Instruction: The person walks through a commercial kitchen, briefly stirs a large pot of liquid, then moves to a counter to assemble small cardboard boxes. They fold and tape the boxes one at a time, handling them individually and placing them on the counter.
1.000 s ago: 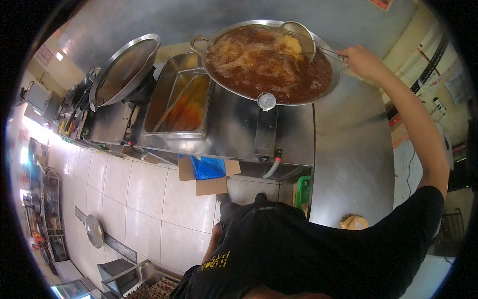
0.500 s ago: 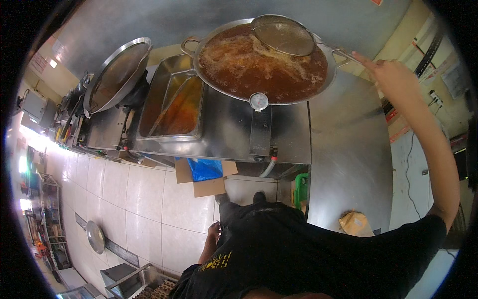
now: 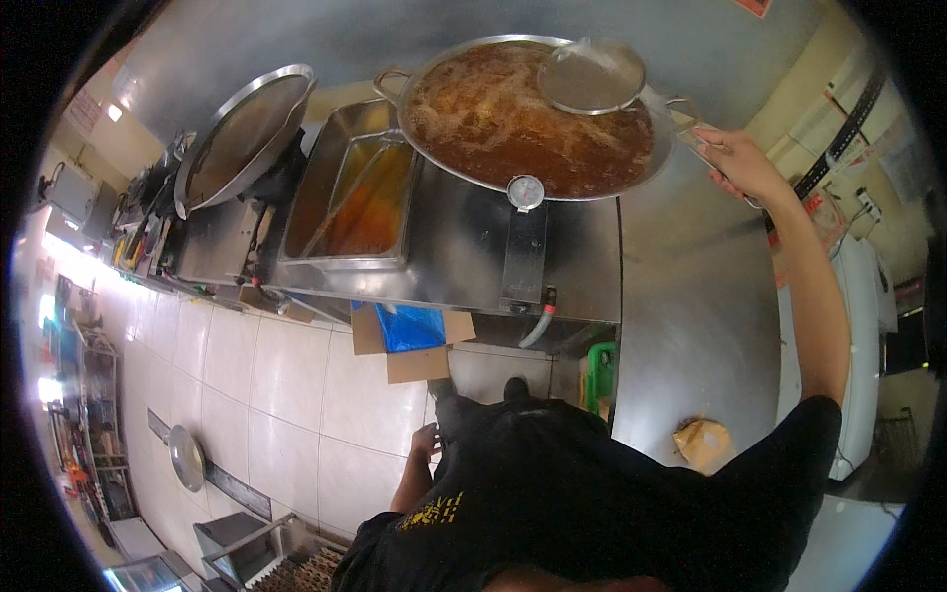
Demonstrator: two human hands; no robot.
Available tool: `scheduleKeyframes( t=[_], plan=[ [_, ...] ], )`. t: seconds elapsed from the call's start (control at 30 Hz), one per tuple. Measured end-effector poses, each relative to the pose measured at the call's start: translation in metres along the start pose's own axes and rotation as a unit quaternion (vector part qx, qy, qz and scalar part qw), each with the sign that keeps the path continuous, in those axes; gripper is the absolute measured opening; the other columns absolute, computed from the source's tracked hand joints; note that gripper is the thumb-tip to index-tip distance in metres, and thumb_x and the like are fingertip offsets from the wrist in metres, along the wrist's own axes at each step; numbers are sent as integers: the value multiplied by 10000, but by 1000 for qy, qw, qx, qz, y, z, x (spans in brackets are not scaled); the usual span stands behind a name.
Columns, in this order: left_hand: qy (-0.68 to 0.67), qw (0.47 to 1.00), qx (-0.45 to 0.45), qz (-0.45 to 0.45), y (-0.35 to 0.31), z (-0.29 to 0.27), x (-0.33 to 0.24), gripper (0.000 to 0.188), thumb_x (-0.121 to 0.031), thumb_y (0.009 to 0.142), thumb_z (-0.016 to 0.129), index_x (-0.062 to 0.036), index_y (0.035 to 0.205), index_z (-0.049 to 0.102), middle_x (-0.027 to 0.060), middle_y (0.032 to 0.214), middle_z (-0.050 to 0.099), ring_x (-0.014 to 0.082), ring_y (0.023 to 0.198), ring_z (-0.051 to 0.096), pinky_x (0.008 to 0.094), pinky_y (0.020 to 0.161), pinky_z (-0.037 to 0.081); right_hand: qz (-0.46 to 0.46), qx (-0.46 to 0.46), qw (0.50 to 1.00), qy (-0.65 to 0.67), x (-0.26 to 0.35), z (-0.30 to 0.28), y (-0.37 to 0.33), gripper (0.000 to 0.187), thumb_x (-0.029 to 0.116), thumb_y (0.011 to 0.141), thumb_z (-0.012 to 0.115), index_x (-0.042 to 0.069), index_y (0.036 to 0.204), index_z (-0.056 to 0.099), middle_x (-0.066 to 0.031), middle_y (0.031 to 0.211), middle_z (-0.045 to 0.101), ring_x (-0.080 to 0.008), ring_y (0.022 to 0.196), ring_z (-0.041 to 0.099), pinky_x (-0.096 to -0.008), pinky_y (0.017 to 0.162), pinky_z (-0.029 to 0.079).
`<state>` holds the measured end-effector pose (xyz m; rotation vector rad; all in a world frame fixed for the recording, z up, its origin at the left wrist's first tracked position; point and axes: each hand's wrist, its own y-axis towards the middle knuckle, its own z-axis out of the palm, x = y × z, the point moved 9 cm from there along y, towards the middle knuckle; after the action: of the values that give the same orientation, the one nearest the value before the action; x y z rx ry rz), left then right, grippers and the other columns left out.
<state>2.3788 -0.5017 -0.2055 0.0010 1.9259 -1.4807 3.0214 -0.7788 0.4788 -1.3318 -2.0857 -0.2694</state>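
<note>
Strainer clears the oil, with no food to be seen in it

Your strainer [image 3: 592, 77] is over the far right part of the big pan [image 3: 665, 148], overlapping its far rim, and looks raised above the bubbling oil [image 3: 523, 128]. A second ago a yellow lump showed at the mesh; now you see mesh and a whitish blur, and no lump. That suggests the piece is off the strainer and this pass is likely finished, though foam hides whatever is in the oil.

Your right hand [image 3: 740, 163] is closed round the strainer's handle, just beyond the pan's right side. That arm reaches far along the right, over the steel counter [image 3: 700, 296], elbow only slightly bent. Your left hand [image 3: 426, 439] hangs beside your left hip, half open, fingers loosely bent, with nothing visible in it.

At the pan's near rim stands a round dial [image 3: 525, 192]; just left is a metal tray [image 3: 345, 263] of orange liquid. A paper bag [image 3: 703, 444] lies on the counter's near end.
</note>
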Motion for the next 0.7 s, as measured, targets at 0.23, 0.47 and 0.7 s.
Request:
scheduleKeyframes(
  t=[0.23, 0.47, 0.7],
  plan=[
    [-5, 1000, 13, 5, -39, 11, -5, 405, -260, 993, 514, -90, 1339, 639, 62, 1240, 688, 233, 1100, 664, 400, 797, 570, -123, 61, 983, 125, 92, 78, -10, 446, 205, 1065, 522, 140, 1506, 512, 6, 657, 526, -22, 482, 459, -212, 399, 364],
    [394, 897, 26, 196, 18, 0, 12, 447, -357, 1007, 528, -71, 1338, 620, 149, 1160, 717, 262, 991, 717, 419, 800, 578, -392, 26, 901, -185, 235, 224, -49, 498, 48, 963, 502, 197, 1430, 591, -253, 978, 712, -403, 774, 701, -489, 717, 591],
    [55, 978, 68, 190, -56, 73, -223, 441, -386, 1031, 587, -12, 1235, 699, 129, 1167, 727, 232, 1049, 686, 371, 870, 554, -350, 12, 864, -363, 191, 362, -28, 418, 108, 987, 510, 191, 1378, 630, -197, 970, 660, -371, 832, 717, -451, 707, 615]
  ],
)
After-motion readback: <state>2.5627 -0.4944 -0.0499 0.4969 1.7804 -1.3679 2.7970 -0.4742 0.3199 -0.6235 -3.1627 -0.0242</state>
